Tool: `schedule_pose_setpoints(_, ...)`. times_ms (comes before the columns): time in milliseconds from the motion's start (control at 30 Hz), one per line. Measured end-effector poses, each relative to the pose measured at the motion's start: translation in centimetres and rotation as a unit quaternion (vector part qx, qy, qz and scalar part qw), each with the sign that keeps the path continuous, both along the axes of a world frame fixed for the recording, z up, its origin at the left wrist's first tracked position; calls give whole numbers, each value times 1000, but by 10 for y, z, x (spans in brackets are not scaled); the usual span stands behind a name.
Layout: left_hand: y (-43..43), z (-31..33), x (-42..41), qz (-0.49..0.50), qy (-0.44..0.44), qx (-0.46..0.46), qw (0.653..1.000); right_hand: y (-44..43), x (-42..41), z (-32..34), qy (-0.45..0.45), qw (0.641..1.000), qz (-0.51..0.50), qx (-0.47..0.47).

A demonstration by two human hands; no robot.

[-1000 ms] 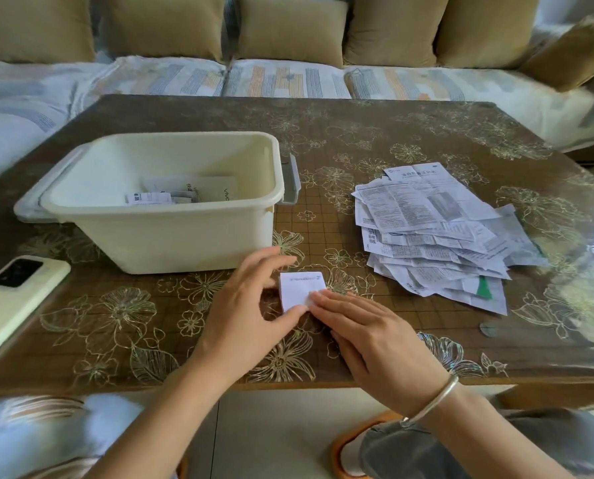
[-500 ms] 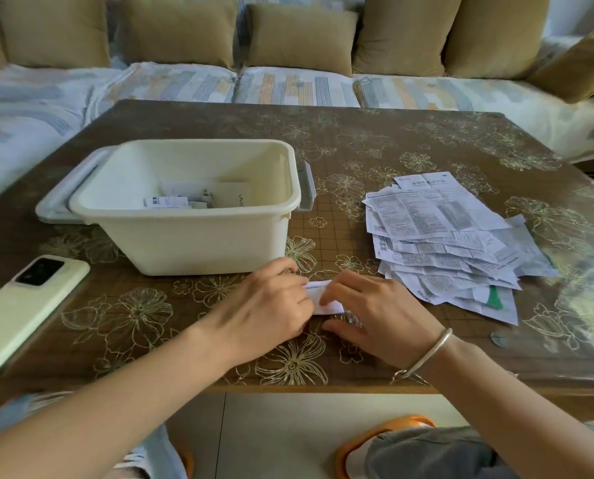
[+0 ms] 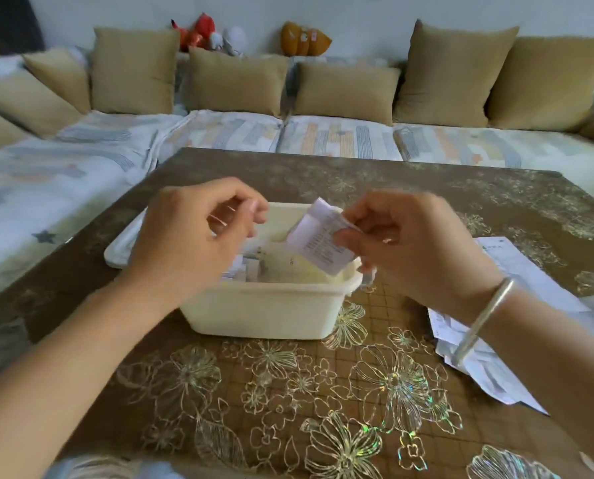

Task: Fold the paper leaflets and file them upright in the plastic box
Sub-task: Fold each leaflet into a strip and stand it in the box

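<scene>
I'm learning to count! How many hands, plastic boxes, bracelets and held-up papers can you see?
Hands: 2 (left hand, right hand)
Plastic box: 1
Bracelet: 1
Folded leaflet pinched in the right hand: 1
Total: 5

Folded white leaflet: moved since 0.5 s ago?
Yes. The folded white paper leaflet left the brown floral table in front of the cream plastic box and is now over its open top, pinched by the right hand.
</scene>
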State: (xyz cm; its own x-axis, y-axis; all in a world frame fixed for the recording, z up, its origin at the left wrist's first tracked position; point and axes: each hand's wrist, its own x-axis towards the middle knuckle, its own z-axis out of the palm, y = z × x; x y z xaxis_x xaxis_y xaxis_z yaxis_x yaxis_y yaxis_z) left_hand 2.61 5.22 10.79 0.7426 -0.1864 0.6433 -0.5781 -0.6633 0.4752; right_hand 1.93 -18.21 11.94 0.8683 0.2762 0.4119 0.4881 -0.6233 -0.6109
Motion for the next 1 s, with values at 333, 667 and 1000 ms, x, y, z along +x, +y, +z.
schedule_pose_setpoints(333,37,-25,82,58,265,352,896,90,102,-30,30,937,-12,-347)
schedule_pose_setpoints(667,37,-37,99,30,266,434,860,106,125,-48,3,902,-21,-430)
schedule_pose_setpoints(1000,37,-32,89,18,293,417,860,97,116,-37,36,915,10,-401)
